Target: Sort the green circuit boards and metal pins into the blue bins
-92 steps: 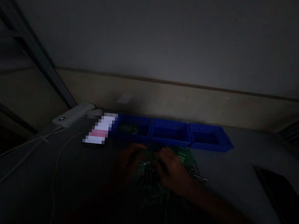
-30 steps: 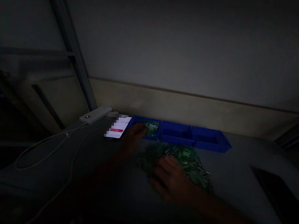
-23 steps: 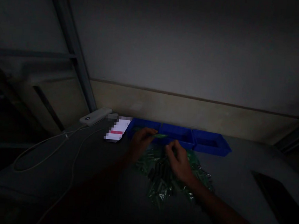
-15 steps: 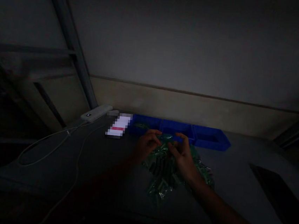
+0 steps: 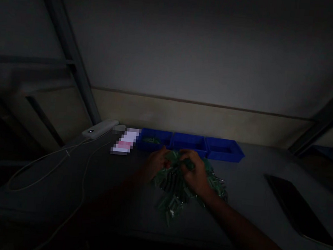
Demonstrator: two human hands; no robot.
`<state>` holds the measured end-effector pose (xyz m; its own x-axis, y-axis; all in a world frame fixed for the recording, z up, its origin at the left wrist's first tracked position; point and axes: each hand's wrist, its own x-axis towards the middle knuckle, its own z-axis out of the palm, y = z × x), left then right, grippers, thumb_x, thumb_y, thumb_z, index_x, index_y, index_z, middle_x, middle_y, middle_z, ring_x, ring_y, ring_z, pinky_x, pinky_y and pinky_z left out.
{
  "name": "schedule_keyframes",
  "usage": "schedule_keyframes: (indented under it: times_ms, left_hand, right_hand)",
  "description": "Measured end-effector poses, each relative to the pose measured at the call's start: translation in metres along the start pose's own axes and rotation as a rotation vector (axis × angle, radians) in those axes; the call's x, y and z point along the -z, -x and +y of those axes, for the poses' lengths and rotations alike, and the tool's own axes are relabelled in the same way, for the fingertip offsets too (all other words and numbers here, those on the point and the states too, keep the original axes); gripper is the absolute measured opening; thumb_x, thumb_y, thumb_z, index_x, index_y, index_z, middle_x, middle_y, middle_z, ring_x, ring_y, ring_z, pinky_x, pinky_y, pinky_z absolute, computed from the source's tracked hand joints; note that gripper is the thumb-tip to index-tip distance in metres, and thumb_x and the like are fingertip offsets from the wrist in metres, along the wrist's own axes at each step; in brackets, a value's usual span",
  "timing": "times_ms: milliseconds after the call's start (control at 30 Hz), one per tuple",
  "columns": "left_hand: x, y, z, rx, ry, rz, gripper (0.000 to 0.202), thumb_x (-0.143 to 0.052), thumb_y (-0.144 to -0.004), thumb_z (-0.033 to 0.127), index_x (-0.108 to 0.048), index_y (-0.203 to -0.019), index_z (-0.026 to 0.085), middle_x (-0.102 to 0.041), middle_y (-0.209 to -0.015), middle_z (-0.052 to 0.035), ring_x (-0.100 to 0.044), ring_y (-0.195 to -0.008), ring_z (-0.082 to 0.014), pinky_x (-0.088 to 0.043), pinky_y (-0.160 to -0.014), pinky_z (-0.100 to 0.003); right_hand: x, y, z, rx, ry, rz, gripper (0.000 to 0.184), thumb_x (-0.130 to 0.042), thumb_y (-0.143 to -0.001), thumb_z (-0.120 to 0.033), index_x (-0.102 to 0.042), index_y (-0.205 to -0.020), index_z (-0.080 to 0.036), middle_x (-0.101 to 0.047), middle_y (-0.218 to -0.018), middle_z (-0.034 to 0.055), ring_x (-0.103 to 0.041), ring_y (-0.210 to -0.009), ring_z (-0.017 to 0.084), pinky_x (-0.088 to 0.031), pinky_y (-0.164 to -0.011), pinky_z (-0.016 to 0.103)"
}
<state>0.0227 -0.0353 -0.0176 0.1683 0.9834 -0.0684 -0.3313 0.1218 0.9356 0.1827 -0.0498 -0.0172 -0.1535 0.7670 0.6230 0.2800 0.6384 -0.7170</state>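
A loose heap of small green plastic packets (image 5: 173,204) lies on the grey table, with dark strips among them. My left hand (image 5: 154,164) is closed at the far side of the heap, its fingertips on a shiny green packet (image 5: 173,155). Close beside it, my right hand (image 5: 196,173) curls its thumb and fingers around a dark green piece of packet. Dim light hides the packets' contents. Just beyond the hands stand three blue bins in a row: a left bin (image 5: 141,144) with some green pieces inside, a middle bin (image 5: 190,136) and a right bin (image 5: 225,156).
Left of the bins lies a lit, pixelated screen (image 5: 126,140). Behind it is a white power bank (image 5: 99,128), its pale cable (image 5: 84,180) looping across the table's left side. On the right rests a dark flat tablet-like slab (image 5: 296,208). A wall rises behind the table.
My fingers have closed in on the green packets, the right hand now curled around a piece. The whole view has shifted, so the bins and slab appear further left.
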Motion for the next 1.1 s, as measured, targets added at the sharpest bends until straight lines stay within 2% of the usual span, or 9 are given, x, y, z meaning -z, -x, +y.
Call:
schedule_keyframes:
  times_ms: [67,167,267,533,700,800,900,967,1100]
  left_hand:
    - [0.0,0.002,0.001,-0.02,-0.007,-0.013,0.041,-0.064,-0.067,0.053,-0.064,-0.075,0.013,-0.062,-0.065,-0.0033,-0.055,-0.056,-0.0124,-0.04,-0.052,-0.024]
    - [0.0,0.005,0.004,-0.08,-0.082,0.005,0.028,-0.072,-0.062,0.038,-0.065,-0.077,0.015,-0.064,-0.071,-0.0017,-0.057,-0.062,-0.0136,-0.042,-0.056,-0.024]
    - [0.002,0.007,0.006,-0.156,-0.144,0.012,0.024,-0.071,-0.064,0.032,-0.065,-0.08,0.015,-0.064,-0.074,-0.0016,-0.058,-0.066,-0.0142,-0.043,-0.058,-0.024]
    - [0.009,0.008,0.012,-0.299,-0.238,0.055,0.018,-0.066,-0.069,0.029,-0.062,-0.081,0.016,-0.061,-0.075,-0.0006,-0.057,-0.069,-0.0137,-0.044,-0.061,-0.024]
    - [0.01,0.011,0.017,-0.372,-0.338,0.1,0.011,-0.061,-0.071,0.025,-0.062,-0.078,0.017,-0.06,-0.073,-0.0002,-0.057,-0.072,-0.0157,-0.044,-0.066,-0.027]
    - [0.009,0.012,0.017,-0.448,-0.421,0.056,0.014,-0.063,-0.067,0.025,-0.063,-0.08,0.019,-0.063,-0.092,-0.0042,-0.057,-0.087,-0.0208,-0.045,-0.075,-0.033]
    - [0.009,0.013,0.017,-0.56,-0.48,0.001,0.008,-0.063,-0.065,0.024,-0.062,-0.069,0.017,-0.057,-0.11,-0.0082,-0.054,-0.1,-0.0244,-0.044,-0.086,-0.038]
    - [0.009,0.014,0.018,-0.621,-0.546,-0.028,0.009,-0.061,-0.068,0.025,-0.062,-0.064,0.017,-0.053,-0.115,-0.0099,-0.052,-0.106,-0.0256,-0.041,-0.091,-0.04]
    - [0.009,0.016,0.014,-0.663,-0.697,-0.052,0.005,-0.06,-0.068,0.019,-0.063,-0.064,0.017,-0.045,-0.127,-0.0087,-0.047,-0.114,-0.0269,-0.037,-0.098,-0.042]
  right_hand:
    - [0.0,0.0,0.0,0.042,0.051,-0.031,0.016,-0.049,-0.068,-0.008,-0.057,-0.075,-0.02,-0.058,-0.103,0.0068,-0.053,-0.1,0.021,-0.041,-0.086,0.037]
    - [-0.001,0.001,0.001,0.052,0.103,-0.04,0.02,-0.047,-0.07,-0.007,-0.061,-0.078,-0.02,-0.051,-0.109,0.0087,-0.049,-0.106,0.023,-0.04,-0.088,0.04]
    - [-0.002,0.001,0.003,0.051,0.127,-0.025,0.024,-0.044,-0.072,-0.007,-0.063,-0.08,-0.02,-0.048,-0.108,0.0087,-0.047,-0.108,0.023,-0.039,-0.09,0.041]
    - [0.004,0.0,-0.005,0.03,0.037,-0.085,0.007,-0.052,-0.076,-0.02,-0.057,-0.071,-0.019,-0.05,-0.083,0.0036,-0.052,-0.085,0.019,-0.041,-0.078,0.032]
    - [0.004,-0.001,-0.007,-0.179,-0.087,-0.145,0.029,-0.05,-0.082,-0.041,-0.055,-0.065,-0.019,-0.055,-0.065,-0.0003,-0.052,-0.067,0.016,-0.039,-0.065,0.027]
    - [0.005,-0.002,-0.009,-0.303,-0.146,-0.142,0.042,-0.044,-0.082,-0.054,-0.057,-0.061,-0.019,-0.054,-0.059,-0.0007,-0.051,-0.062,0.016,-0.038,-0.059,0.027]
    - [0.007,-0.003,-0.012,-0.373,-0.187,-0.137,0.05,-0.039,-0.081,-0.059,-0.056,-0.056,-0.02,-0.053,-0.056,-0.0001,-0.051,-0.06,0.016,-0.037,-0.058,0.027]
    - [0.007,-0.004,-0.014,-0.407,-0.232,-0.138,0.049,-0.042,-0.08,-0.059,-0.054,-0.054,-0.02,-0.051,-0.054,-0.0007,-0.048,-0.056,0.015,-0.036,-0.056,0.027]
    - [0.002,-0.004,-0.01,-0.45,-0.324,-0.066,0.036,-0.06,-0.068,-0.053,-0.053,-0.059,-0.019,-0.048,-0.054,-0.0032,-0.044,-0.052,0.012,-0.034,-0.052,0.024]
